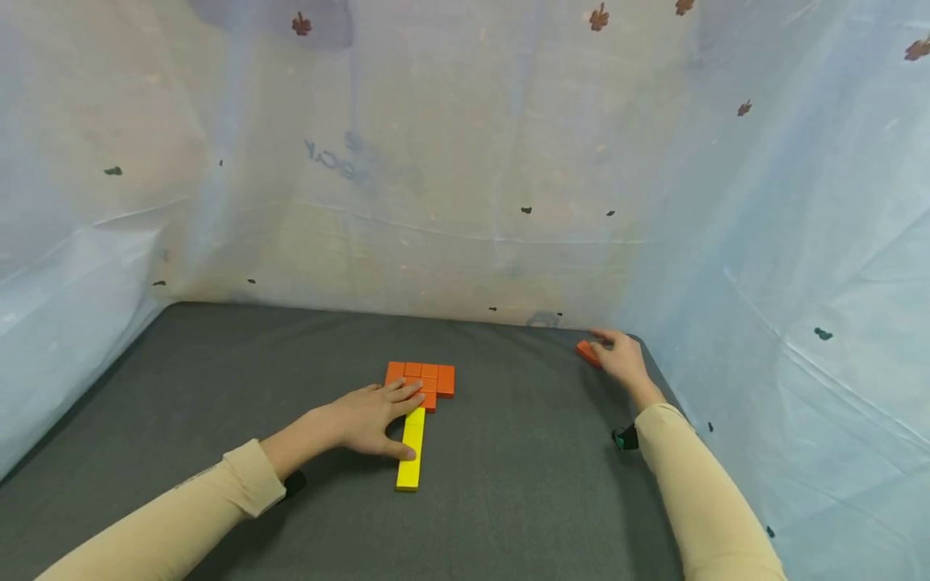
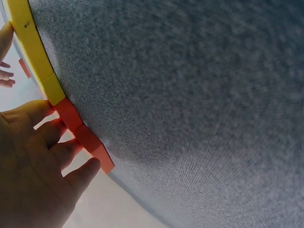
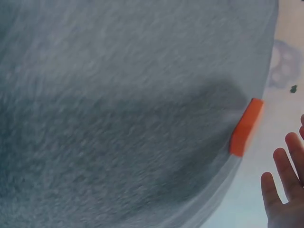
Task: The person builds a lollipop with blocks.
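Note:
Flat orange blocks [image 1: 446, 381] lie side by side as a cluster on the dark cloth. From their near side runs a straight strip of yellow blocks [image 1: 408, 476]. My left hand [image 1: 366, 420] rests over both, its fingertips on the orange blocks and its thumb at the yellow strip. In the left wrist view its fingers [image 2: 80, 178] are spread along the row's edge. A single orange block [image 3: 245, 128] lies at the far right of the table. Beside it is my right hand [image 1: 617, 359]; in the right wrist view its fingers [image 3: 285, 171] are extended and look apart from the block.
Dark grey cloth covers the table [image 1: 523, 484]. Translucent plastic sheeting [image 1: 465, 161] hangs behind and along both sides, near the table's edges. The right hand is close to the far right corner.

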Action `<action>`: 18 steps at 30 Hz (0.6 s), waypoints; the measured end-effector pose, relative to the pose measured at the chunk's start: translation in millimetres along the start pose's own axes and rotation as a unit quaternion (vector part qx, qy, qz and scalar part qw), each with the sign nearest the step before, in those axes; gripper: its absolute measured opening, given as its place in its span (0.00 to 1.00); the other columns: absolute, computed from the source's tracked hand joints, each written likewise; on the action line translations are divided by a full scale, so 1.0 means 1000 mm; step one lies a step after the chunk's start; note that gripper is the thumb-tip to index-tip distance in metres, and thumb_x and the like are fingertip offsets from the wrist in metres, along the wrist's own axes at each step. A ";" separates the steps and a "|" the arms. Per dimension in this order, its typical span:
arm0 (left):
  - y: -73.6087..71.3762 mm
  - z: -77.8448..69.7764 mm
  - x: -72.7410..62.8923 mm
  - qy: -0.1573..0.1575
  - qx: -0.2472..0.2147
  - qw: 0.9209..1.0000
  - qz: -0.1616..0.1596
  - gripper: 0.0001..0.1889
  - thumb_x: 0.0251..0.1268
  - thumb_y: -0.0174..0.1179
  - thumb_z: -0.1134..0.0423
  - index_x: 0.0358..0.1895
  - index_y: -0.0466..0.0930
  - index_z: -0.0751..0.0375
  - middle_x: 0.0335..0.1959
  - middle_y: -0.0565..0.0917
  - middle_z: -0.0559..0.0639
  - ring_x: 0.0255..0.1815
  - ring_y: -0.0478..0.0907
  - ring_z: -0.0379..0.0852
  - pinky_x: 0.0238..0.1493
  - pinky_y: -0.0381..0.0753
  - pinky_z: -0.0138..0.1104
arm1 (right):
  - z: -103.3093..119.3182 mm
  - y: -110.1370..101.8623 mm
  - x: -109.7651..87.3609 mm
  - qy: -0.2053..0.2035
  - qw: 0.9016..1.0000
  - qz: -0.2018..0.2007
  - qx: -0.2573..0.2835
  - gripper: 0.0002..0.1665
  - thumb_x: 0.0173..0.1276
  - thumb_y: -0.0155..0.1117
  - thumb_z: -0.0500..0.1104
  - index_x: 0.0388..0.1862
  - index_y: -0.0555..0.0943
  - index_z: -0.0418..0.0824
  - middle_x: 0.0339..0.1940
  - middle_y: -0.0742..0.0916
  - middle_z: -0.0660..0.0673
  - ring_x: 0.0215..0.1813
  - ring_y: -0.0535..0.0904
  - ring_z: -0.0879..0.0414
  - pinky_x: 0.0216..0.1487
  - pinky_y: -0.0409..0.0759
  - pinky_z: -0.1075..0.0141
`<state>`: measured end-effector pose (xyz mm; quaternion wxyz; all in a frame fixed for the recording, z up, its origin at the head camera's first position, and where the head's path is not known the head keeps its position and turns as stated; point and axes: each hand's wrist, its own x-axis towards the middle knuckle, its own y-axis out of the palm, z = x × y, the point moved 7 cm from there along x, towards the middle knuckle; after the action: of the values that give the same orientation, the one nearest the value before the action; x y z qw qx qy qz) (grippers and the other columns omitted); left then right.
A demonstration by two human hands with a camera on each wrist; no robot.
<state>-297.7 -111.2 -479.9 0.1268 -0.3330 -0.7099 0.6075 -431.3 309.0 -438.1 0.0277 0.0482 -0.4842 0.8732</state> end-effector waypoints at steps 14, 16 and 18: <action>-0.002 -0.003 0.000 -0.002 0.008 1.000 0.001 0.52 0.65 0.60 0.27 0.84 0.55 0.52 0.86 0.52 0.52 0.86 0.47 0.58 0.79 0.56 0.60 | -0.027 0.013 0.004 -0.007 0.998 0.022 -0.062 0.28 0.78 0.62 0.41 0.73 0.75 0.32 0.69 0.78 0.26 0.66 0.75 0.29 0.63 0.75 0.35; -0.002 -0.003 0.000 -0.004 0.007 1.000 0.002 0.52 0.65 0.60 0.27 0.84 0.55 0.52 0.86 0.52 0.52 0.86 0.47 0.58 0.79 0.56 0.60 | -0.029 0.015 0.005 -0.009 0.998 0.022 -0.066 0.27 0.78 0.62 0.41 0.72 0.76 0.32 0.69 0.78 0.27 0.66 0.76 0.29 0.65 0.74 0.36; -0.001 -0.003 0.000 -0.005 0.010 1.000 0.003 0.52 0.65 0.60 0.27 0.85 0.55 0.52 0.86 0.52 0.51 0.86 0.47 0.57 0.79 0.56 0.60 | -0.032 0.016 0.004 -0.010 0.998 0.022 -0.065 0.27 0.78 0.62 0.41 0.71 0.76 0.31 0.68 0.79 0.27 0.67 0.75 0.29 0.66 0.73 0.35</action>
<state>-296.8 -109.1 -478.3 0.1242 -0.3309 -0.7033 0.6168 -438.9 327.2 -468.2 0.0070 0.0443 -0.5414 0.8396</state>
